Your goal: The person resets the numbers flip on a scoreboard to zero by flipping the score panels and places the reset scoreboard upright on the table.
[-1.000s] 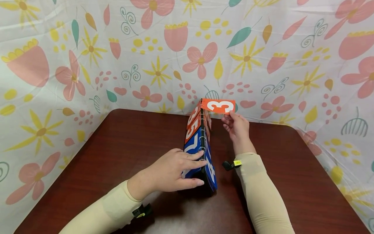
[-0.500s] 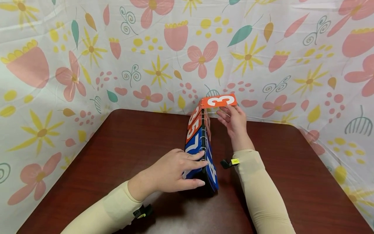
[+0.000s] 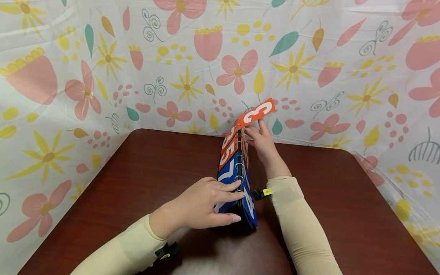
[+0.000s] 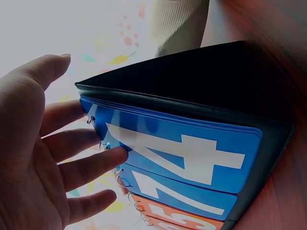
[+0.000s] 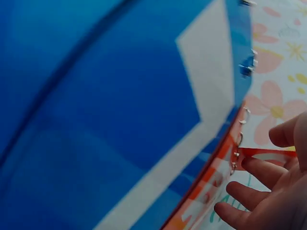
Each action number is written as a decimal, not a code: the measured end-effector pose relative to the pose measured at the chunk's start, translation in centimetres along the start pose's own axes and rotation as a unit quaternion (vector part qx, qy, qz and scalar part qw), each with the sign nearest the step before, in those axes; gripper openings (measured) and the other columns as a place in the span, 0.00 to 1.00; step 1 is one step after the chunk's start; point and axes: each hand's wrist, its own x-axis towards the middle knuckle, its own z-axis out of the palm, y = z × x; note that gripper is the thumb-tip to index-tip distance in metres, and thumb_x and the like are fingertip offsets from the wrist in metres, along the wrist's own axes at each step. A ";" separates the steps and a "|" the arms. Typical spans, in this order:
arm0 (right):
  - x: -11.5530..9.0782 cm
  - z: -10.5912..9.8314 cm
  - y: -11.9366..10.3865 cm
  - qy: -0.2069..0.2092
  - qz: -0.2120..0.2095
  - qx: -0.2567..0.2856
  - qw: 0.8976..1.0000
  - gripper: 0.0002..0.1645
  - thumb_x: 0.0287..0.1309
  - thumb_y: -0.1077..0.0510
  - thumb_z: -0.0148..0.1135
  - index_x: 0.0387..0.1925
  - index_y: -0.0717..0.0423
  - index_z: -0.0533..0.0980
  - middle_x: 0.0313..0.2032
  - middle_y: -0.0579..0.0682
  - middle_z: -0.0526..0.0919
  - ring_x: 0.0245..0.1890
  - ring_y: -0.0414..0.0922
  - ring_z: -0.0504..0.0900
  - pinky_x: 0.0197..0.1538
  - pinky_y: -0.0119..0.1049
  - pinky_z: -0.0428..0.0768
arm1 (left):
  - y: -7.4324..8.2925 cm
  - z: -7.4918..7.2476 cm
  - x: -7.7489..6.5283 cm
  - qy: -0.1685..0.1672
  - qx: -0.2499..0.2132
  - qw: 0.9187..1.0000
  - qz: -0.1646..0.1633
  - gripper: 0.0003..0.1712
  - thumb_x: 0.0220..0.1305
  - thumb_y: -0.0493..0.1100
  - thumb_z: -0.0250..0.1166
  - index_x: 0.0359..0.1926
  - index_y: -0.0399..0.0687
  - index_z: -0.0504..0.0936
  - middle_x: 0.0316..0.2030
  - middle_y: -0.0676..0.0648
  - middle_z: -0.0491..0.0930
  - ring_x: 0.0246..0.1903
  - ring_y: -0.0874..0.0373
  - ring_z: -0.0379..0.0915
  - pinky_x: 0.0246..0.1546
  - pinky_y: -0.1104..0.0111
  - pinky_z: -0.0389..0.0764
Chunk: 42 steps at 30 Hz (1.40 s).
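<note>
A tabletop flip scoreboard, tent-shaped and black-backed, carries blue and orange number cards on metal rings along its top ridge. My left hand rests on its near end, fingers extended over the ridge; the left wrist view has them spread by the rings beside a blue card with a white 4. At the far end, an orange card with a white 3 stands lifted and slants up to the right. Below that card is my right hand, fingertips at its underside and fingers loosely extended in the right wrist view.
The scoreboard stands on a dark reddish-brown table. A white curtain with a floral print hangs behind and to both sides. Each sleeve has a small black device at the wrist.
The orange 3 card has swung from about level to tilting upward. My right hand has moved left and up toward the ridge, its thumb no longer on the card's face. My left hand has stayed put.
</note>
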 end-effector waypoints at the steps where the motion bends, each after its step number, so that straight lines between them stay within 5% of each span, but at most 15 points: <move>1: 0.0 0.2 0.0 -0.014 -0.010 -0.008 1.000 0.48 0.78 0.56 0.53 0.89 0.35 0.43 0.78 0.64 0.67 0.79 0.61 0.68 0.74 0.61 0.67 | 0.0 0.0 0.0 0.001 0.001 1.000 0.002 0.36 0.74 0.69 0.55 0.70 0.56 0.84 0.73 0.49 0.75 0.54 0.62 0.86 0.63 0.55 0.77; 7: -0.4 0.7 -0.1 -0.088 -0.059 -0.080 0.991 0.50 0.79 0.57 0.52 0.88 0.39 0.37 0.82 0.64 0.59 0.82 0.60 0.61 0.78 0.55 0.62 | 0.0 0.0 -0.1 0.004 0.009 1.000 0.008 0.35 0.74 0.68 0.56 0.70 0.56 0.85 0.73 0.49 0.76 0.53 0.62 0.86 0.63 0.55 0.77; 14: -0.8 0.7 -0.1 -0.153 -0.112 -0.203 0.961 0.42 0.80 0.52 0.50 0.87 0.53 0.51 0.85 0.60 0.53 0.86 0.57 0.48 0.82 0.55 0.50 | 0.0 0.1 -0.1 0.013 0.016 1.000 0.018 0.34 0.74 0.68 0.57 0.69 0.55 0.86 0.73 0.47 0.76 0.56 0.62 0.85 0.63 0.55 0.77; 20: -1.1 1.1 0.0 -0.156 -0.113 -0.268 0.944 0.39 0.80 0.44 0.48 0.85 0.51 0.59 0.85 0.55 0.53 0.87 0.57 0.43 0.81 0.62 0.47 | -0.1 0.1 -0.1 0.019 0.012 1.000 0.022 0.35 0.74 0.67 0.57 0.68 0.53 0.86 0.72 0.46 0.77 0.67 0.60 0.80 0.63 0.54 0.77; 34: -1.2 1.3 -0.3 -0.139 -0.121 -0.384 0.904 0.41 0.80 0.36 0.41 0.80 0.56 0.69 0.84 0.51 0.59 0.86 0.58 0.50 0.80 0.63 0.47 | 0.0 -0.2 -0.2 0.000 0.015 1.000 0.004 0.35 0.74 0.69 0.56 0.69 0.56 0.85 0.73 0.49 0.76 0.67 0.61 0.80 0.65 0.54 0.75; 42: -1.4 1.4 -0.1 -0.152 -0.139 -0.358 0.911 0.40 0.80 0.39 0.44 0.82 0.54 0.65 0.85 0.51 0.57 0.86 0.58 0.48 0.80 0.63 0.47 | 0.3 -0.8 -0.5 -0.030 0.001 1.000 -0.007 0.36 0.73 0.71 0.55 0.70 0.58 0.85 0.73 0.50 0.75 0.66 0.59 0.81 0.66 0.53 0.73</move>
